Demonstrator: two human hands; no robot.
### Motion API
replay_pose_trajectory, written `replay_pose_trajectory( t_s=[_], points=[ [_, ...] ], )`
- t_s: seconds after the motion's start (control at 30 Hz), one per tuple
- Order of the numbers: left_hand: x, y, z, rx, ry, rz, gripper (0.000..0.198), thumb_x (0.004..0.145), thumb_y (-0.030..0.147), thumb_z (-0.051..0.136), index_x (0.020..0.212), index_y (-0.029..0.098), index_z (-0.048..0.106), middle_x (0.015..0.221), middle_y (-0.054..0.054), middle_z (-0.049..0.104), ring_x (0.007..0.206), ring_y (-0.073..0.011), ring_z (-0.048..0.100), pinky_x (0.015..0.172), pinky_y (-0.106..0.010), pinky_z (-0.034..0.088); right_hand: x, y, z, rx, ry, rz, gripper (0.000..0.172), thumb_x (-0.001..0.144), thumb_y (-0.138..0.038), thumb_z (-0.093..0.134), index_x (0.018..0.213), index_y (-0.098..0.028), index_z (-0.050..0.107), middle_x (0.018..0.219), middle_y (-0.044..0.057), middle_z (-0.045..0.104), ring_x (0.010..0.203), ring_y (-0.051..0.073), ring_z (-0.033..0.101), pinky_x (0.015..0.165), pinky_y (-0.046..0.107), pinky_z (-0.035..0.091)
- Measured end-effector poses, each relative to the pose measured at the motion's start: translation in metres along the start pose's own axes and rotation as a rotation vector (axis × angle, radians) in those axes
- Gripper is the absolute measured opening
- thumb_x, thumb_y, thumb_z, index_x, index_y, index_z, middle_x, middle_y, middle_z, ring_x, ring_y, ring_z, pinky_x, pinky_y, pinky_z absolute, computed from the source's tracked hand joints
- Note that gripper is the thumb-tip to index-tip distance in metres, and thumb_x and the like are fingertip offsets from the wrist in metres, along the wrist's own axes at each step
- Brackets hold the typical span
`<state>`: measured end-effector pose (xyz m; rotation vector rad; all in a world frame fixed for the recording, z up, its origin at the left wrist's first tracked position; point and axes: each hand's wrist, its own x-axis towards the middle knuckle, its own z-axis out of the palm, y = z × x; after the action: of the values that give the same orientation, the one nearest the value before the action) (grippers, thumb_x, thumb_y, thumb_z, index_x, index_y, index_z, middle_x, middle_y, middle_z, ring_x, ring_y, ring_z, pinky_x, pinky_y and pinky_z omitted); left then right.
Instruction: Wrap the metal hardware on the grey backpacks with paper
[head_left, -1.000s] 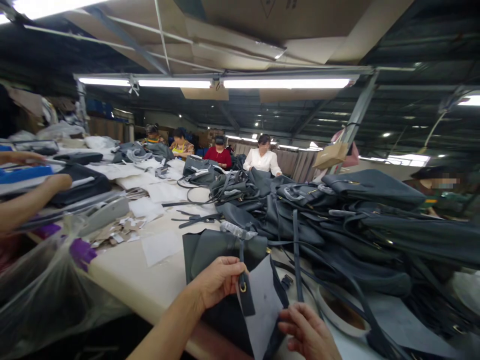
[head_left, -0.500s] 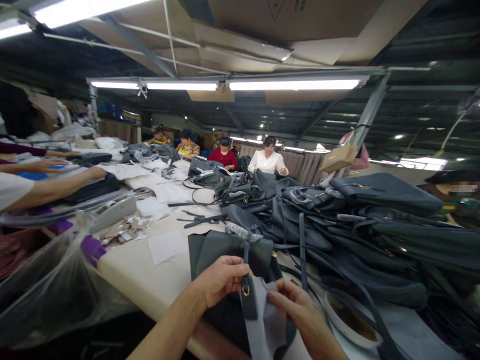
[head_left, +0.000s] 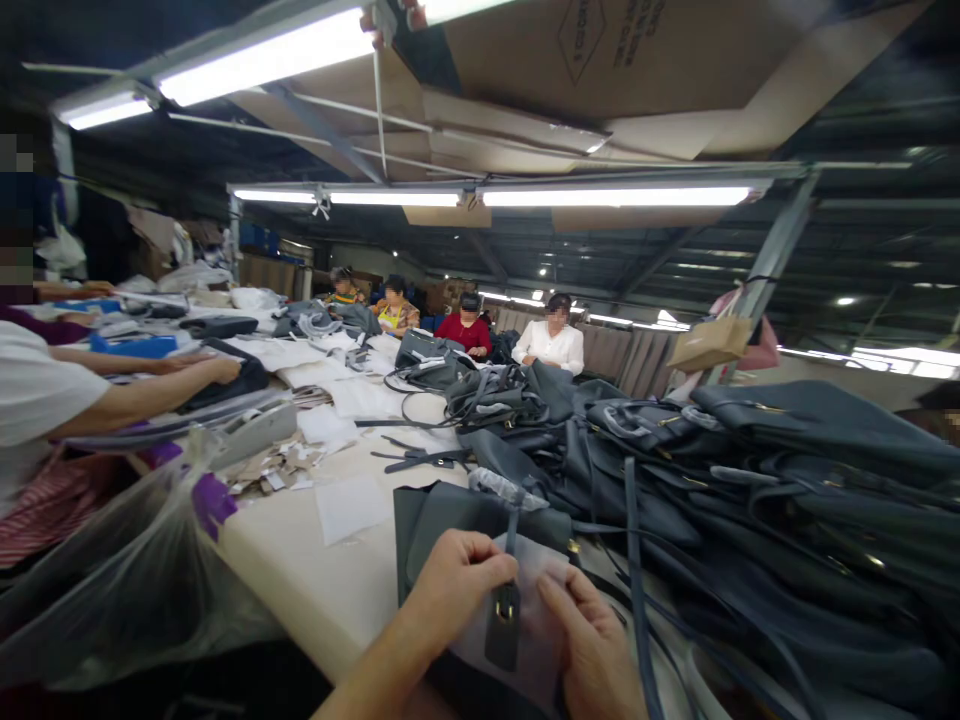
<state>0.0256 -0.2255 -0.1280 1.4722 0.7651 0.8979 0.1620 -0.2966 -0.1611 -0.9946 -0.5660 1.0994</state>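
My left hand [head_left: 459, 590] is closed, thumb and fingers pinching a dark strap with a gold buckle [head_left: 505, 606] near its top. A thin translucent white sheet [head_left: 531, 625] lies behind the buckled end, and its right edge is pinched by my right hand [head_left: 592, 630]. Under both hands is a dark grey handbag [head_left: 435, 510]; the hands and sheet hide much of its front. Clear plastic wraps the bag's handle [head_left: 506, 488].
Many dark bags [head_left: 787, 500] are heaped on the right. White paper [head_left: 352, 508] and small cardboard scraps [head_left: 281, 465] lie on the pale table [head_left: 300, 580]. A clear plastic bag [head_left: 165, 570] hangs at its left edge. Co-worker's hands [head_left: 217, 370] handle a dark item; other people sit across.
The sheet, folded narrow before, is now spread wider behind the buckled strap. My right hand has shifted its hold along the sheet. The view has swung slightly left and up.
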Motion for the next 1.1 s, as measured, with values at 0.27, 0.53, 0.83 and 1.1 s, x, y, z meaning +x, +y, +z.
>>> replay_pose_trajectory(
  t_s=[0.27,0.53,0.83,1.1],
  points=[
    [-0.002,-0.020,0.007,0.122,0.128,0.063,0.015,0.071,0.023,0.061,0.058,0.018,0.060,0.057,0.001,0.059,0.057,-0.0155,0.053,0.056,-0.025,0.034,0.009,0.002,0.021,0.116,-0.013,0.058,0.046,0.054,-0.036,0.089,0.091,-0.018,0.069,0.077,0.004,0.077,0.079,0.030,0.073,0.070,0.039,0.057],
    [-0.006,-0.024,-0.002,0.002,0.440,0.196,0.030,0.062,0.022,0.078,0.087,0.021,0.063,0.080,0.000,0.063,0.075,-0.0180,0.053,0.066,-0.024,0.037,0.009,-0.009,0.029,0.002,-0.037,-0.003,0.063,0.054,-0.035,0.091,0.109,-0.018,0.065,0.087,0.005,0.078,0.085,0.030,0.073,0.074,0.038,0.057],
    [-0.008,-0.029,-0.032,-0.552,-0.046,-0.171,0.049,0.061,0.060,0.078,0.068,0.014,0.063,0.059,0.000,0.060,0.051,-0.0111,0.051,0.051,-0.021,0.038,0.013,-0.011,0.021,-0.086,-0.018,-0.001,0.061,0.055,-0.038,0.090,0.108,-0.019,0.066,0.081,0.002,0.077,0.078,0.026,0.072,0.069,0.034,0.056],
    [0.004,-0.028,-0.022,-0.467,-0.127,-0.142,0.045,0.062,0.054,0.079,0.066,0.012,0.066,0.052,-0.001,0.060,0.042,-0.0101,0.052,0.044,-0.021,0.040,0.009,-0.016,0.019,-0.224,0.026,-0.024,0.062,0.054,-0.041,0.088,0.107,-0.020,0.063,0.078,0.001,0.075,0.072,0.024,0.070,0.065,0.032,0.056]
  ],
)
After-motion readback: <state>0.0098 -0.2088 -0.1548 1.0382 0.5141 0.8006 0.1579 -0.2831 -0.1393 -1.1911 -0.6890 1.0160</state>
